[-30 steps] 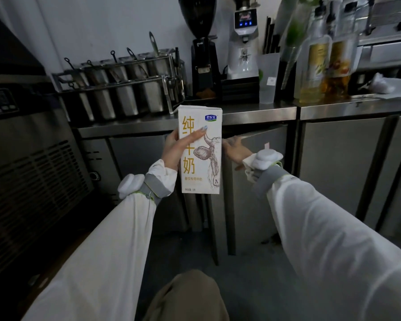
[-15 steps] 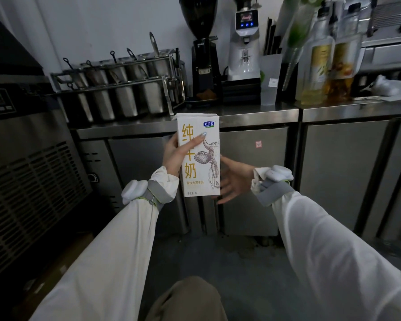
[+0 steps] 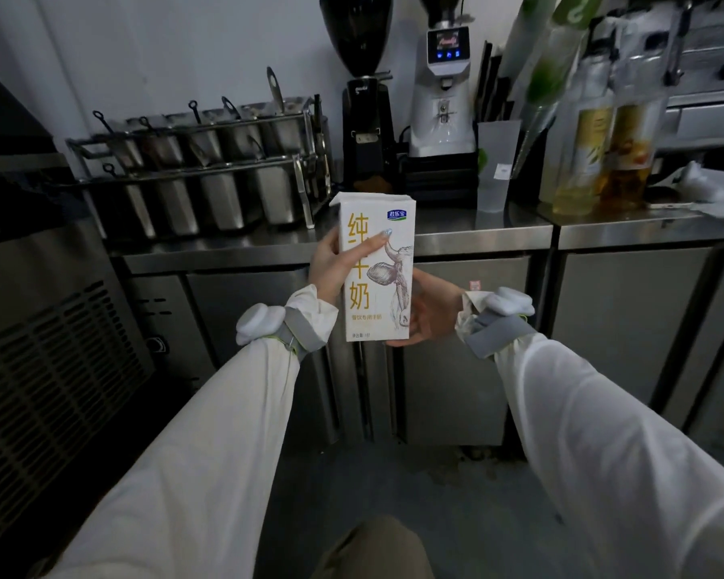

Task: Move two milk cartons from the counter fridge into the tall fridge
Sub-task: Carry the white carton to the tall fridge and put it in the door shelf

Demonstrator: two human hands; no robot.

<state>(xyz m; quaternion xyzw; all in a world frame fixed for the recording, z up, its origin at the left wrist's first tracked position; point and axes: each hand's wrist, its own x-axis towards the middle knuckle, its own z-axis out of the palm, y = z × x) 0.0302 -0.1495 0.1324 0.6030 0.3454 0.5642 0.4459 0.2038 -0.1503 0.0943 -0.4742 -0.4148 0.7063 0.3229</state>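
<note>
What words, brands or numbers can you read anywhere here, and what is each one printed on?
"纯牛奶": large gold characters down the white milk carton; the left hand partly covers the middle one.
"君乐宝": blue logo at the carton's top right.
Small print low on the carton: too small.
White coffee grinder screen: blurred.
Yellow syrup bottles labels: blurred.

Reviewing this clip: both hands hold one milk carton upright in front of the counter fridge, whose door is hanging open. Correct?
Not quite. In the head view the counter fridge door is closed, flush with its front. The rest stands: the left hand grips the upright milk carton near the top and the right hand supports it low down.
</note>
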